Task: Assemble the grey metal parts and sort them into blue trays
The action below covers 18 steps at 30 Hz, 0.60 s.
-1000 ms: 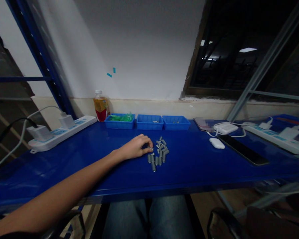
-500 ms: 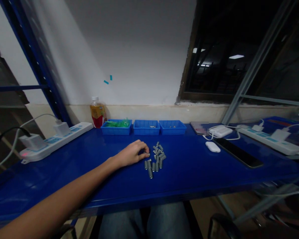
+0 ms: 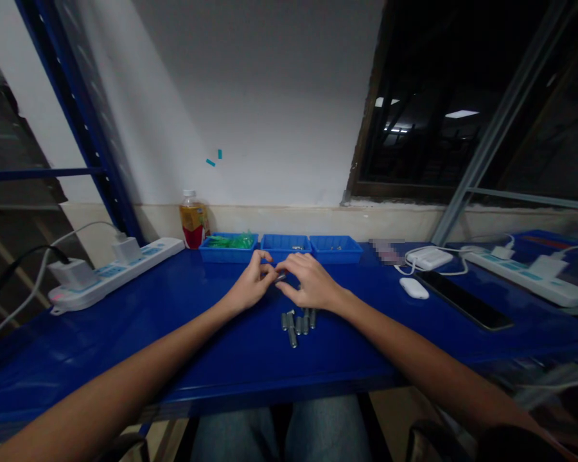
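Over the desk, my left hand (image 3: pixel 253 282) and my right hand (image 3: pixel 311 281) meet fingertip to fingertip. A small grey metal piece (image 3: pixel 281 277) shows between them; the fingers hide most of it, so its exact shape is unclear. My left thumb and fingers pinch it from one side, and my right fingers and thumb curve round it from the other. Just below my right hand lie several short grey metal cylinders (image 3: pixel 293 337), close together. The right hand and forearm cover part of that pile.
Along the wall stand a blue bin of green pieces (image 3: pixel 228 256) and two blue bins (image 3: pixel 286 256) (image 3: pixel 336 258) with small metal parts. A drink bottle (image 3: pixel 192 221), power strips (image 3: pixel 120 274) (image 3: pixel 534 277), a phone (image 3: pixel 465 300) and a white case (image 3: pixel 413 288) surround the blue desk (image 3: pixel 212 359).
My right hand has come into view and joined my left. The left hand has lifted away from the cylinders with a small metal piece. The view has shifted slightly.
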### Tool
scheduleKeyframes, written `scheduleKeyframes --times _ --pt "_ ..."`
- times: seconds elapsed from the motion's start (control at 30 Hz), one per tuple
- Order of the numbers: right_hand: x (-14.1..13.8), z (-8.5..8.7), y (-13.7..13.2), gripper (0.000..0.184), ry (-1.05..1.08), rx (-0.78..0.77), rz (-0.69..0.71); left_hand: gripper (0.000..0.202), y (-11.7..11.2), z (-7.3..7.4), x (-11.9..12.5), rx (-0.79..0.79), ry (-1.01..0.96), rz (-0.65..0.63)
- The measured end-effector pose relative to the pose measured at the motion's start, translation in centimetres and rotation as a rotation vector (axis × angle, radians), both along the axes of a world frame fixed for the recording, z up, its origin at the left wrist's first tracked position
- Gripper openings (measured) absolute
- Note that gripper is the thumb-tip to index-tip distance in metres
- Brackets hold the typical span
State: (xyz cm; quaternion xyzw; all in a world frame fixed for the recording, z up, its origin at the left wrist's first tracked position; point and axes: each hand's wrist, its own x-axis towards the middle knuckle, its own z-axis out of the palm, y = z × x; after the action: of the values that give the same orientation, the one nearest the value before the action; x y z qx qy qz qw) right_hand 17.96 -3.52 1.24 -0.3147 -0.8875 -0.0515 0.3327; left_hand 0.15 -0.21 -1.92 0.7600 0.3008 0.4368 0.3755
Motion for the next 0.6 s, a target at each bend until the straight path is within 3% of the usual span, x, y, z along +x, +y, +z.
scheduleKeyframes --times 0.17,0.33,0.6 --pt "-0.5 -1.9 2.5 0.019 0.050 -0.089 0.107 0.034 0.9 -0.8 -0.4 -0.124 -0.074 -0.028" --pt "-0.5 -2.1 3.1 0.023 0.048 -0.121 0.148 0.030 1.0 -1.0 -0.4 -0.163 -0.084 -0.049" --pt "0.0 -2.6 2.1 0.012 0.285 -0.241 0.048 0.031 0.1 -0.1 -0.1 -0.034 0.024 0.001"
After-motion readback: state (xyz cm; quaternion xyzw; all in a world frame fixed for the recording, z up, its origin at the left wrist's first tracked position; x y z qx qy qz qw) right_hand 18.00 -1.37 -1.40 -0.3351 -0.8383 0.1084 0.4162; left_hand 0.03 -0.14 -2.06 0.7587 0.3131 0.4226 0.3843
